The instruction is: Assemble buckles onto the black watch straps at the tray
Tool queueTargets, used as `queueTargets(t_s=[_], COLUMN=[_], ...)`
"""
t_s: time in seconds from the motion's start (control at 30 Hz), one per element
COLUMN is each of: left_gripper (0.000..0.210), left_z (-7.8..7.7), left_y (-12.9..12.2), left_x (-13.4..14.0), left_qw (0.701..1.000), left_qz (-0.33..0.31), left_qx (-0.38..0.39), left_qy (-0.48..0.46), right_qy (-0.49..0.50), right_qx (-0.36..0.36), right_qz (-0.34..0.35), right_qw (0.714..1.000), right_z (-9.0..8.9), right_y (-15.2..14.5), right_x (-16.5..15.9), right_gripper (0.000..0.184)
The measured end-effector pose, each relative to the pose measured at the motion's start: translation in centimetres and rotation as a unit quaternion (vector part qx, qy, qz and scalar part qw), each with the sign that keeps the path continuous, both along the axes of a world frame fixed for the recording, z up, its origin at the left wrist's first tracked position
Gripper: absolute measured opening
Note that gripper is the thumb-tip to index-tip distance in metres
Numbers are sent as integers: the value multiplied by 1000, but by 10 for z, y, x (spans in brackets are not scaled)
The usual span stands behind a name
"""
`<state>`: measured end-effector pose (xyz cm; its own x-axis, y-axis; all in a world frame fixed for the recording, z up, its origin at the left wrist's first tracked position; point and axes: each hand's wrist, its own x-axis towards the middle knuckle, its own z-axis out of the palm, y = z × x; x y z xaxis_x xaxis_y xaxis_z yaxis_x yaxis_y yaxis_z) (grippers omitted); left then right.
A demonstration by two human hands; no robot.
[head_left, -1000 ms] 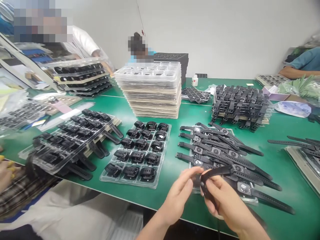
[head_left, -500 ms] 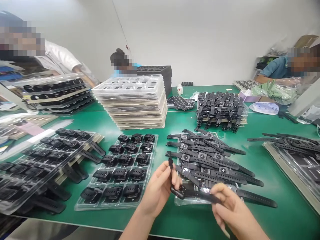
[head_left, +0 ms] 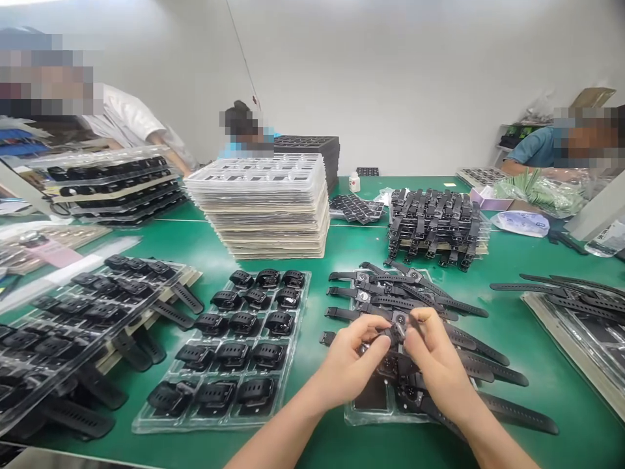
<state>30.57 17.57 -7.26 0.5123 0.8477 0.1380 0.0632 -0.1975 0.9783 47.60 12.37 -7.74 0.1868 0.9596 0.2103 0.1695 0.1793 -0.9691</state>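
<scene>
A black smartwatch (head_left: 389, 365) hangs between my two hands, over a clear tray (head_left: 371, 415) of watches with their straps laid out flat. My left hand (head_left: 349, 365) pinches the watch strap near one end. Close beside it, my right hand (head_left: 437, 358) has its thumb and fingers closed on the strap's other part. The two strap ends meet between my fingertips, where the fingers partly hide them. Left of my hands lies another clear tray (head_left: 215, 425), holding several watches with straps looped closed.
Further left, stacked trays (head_left: 97, 319) hold watches with straps hanging over the edge. A tall pile of trays and cards (head_left: 263, 228) stands at the back middle, and stacked watches (head_left: 434, 225) at the back right. Another tray (head_left: 586, 352) is far right. Three people sit around the green table (head_left: 322, 449).
My hands have come together and moved up and right over the tray. The watch strap, stretched out between them before, is now bent with its ends brought together.
</scene>
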Motion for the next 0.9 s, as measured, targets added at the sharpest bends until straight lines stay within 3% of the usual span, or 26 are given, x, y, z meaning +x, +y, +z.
queueTargets(t_s=[0.13, 0.43, 0.77, 0.9], left_gripper=[24, 20, 16, 21], left_z=[-10, -7, -5, -2], left_y=[-7, -5, -2, -5], left_x=[-2, 1, -3, 0], left_qw=[997, 959, 955, 974], left_qz=[-8, 2, -3, 0], left_qx=[70, 276, 288, 222], left_qy=[31, 64, 66, 54], right_qy=[-12, 38, 230, 236], right_qx=[-28, -53, -79, -87], right_qz=[52, 11, -24, -26], right_qw=[998, 998, 970, 967], right_z=[-1, -7, -1, 4], right_y=[-9, -12, -9, -7], right_x=[1, -7, -11, -16], right_gripper=[28, 31, 36, 37])
